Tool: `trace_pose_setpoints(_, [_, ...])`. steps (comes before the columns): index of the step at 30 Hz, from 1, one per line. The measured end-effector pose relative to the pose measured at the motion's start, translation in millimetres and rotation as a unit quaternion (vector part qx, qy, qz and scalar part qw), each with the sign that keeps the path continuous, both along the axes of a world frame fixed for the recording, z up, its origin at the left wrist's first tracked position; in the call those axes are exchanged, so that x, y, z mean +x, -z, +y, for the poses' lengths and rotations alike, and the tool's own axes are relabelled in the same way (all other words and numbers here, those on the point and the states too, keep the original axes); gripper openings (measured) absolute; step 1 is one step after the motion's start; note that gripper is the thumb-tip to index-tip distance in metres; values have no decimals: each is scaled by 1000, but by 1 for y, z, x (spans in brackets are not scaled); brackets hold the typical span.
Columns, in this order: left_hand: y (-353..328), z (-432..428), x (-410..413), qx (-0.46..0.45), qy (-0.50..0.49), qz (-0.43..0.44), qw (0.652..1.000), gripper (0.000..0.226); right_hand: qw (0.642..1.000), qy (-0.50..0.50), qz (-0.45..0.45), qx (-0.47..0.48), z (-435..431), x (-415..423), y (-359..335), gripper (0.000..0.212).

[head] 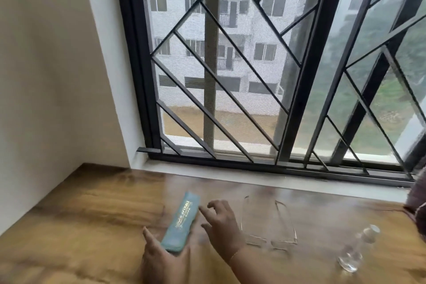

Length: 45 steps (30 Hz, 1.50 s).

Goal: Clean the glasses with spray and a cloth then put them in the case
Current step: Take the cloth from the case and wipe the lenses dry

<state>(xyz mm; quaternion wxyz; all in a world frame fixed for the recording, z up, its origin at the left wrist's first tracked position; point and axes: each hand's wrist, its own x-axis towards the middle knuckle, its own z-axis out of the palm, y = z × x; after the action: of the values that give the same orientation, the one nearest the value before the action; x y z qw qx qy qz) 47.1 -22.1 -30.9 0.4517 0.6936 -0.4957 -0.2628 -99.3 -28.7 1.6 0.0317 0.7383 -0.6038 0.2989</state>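
Observation:
A teal case (182,222), a flat soft pouch with gold lettering, lies at an angle on the wooden table (80,226). My left hand (159,258) holds its near end between thumb and fingers. Just right of the case, my right hand (221,226) hovers with its fingers spread and nothing in it. Thin-rimmed glasses (283,242) lie on the table to the right of that hand, temples unfolded and pointing toward the window. A small clear spray bottle (357,249) lies on its side further right. I see no separate cloth.
The table meets a white sill (253,175) under a barred window (230,76). A cream wall (46,76) closes the left side. Something dark and purplish (418,205) shows at the right edge; I cannot tell what it is.

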Motion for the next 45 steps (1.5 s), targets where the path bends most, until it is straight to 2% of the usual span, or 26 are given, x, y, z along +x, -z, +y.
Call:
trace_pose_setpoints(3, [4, -6, 1, -24, 8, 31, 999, 133, 998, -33, 47, 19, -16, 9, 6, 66])
trace_pose_setpoints(8, [-1, -5, 0, -42, 25, 32, 998, 124, 996, -43, 70, 30, -31, 15, 6, 64])
trace_pose_setpoints(13, [0, -5, -1, 3, 52, 36, 998, 117, 996, -37, 81, 25, -36, 15, 8, 50])
trace_pose_setpoints(16, [3, -5, 0, -5, 57, 35, 998, 119, 996, -21, 85, 6, -40, 15, 7, 38])
trace_pose_setpoints(19, [9, -5, 1, -29, 46, 32, 998, 123, 998, -12, 64, 8, -45, 18, 1, 34])
trace_pose_setpoints(22, [11, -6, 2, -16, 38, 20, 999, 135, 999, 7, -22, 40, -47, 25, -5, 26])
trace_pose_setpoints(25, [5, -4, 5, -27, 62, 23, 997, 124, 993, 21, -65, 96, -46, 31, -9, 18])
trace_pose_setpoints(30, [-5, -3, 4, -20, 85, 14, 996, 118, 986, 13, -107, 131, -34, 39, 0, 36])
trace_pose_setpoints(33, [-9, -2, 3, -11, 82, -13, 996, 116, 981, 24, -110, 157, -35, 42, -2, 37])
trace_pose_setpoints(36, [-12, 2, 3, 2, 76, -50, 996, 115, 977, 34, -87, 190, -34, 47, -6, 44])
trace_pose_setpoints(39, [-12, 3, 1, 27, 73, -66, 995, 121, 977, 55, -68, 195, -29, 51, -7, 79])
trace_pose_setpoints(41, [-13, 3, 0, 36, 79, -67, 994, 125, 977, 72, -57, 191, -27, 53, -8, 92])
trace_pose_setpoints(45, [-11, 2, 4, 22, 70, -72, 995, 116, 975, 88, 20, 205, -24, 62, -16, 88])
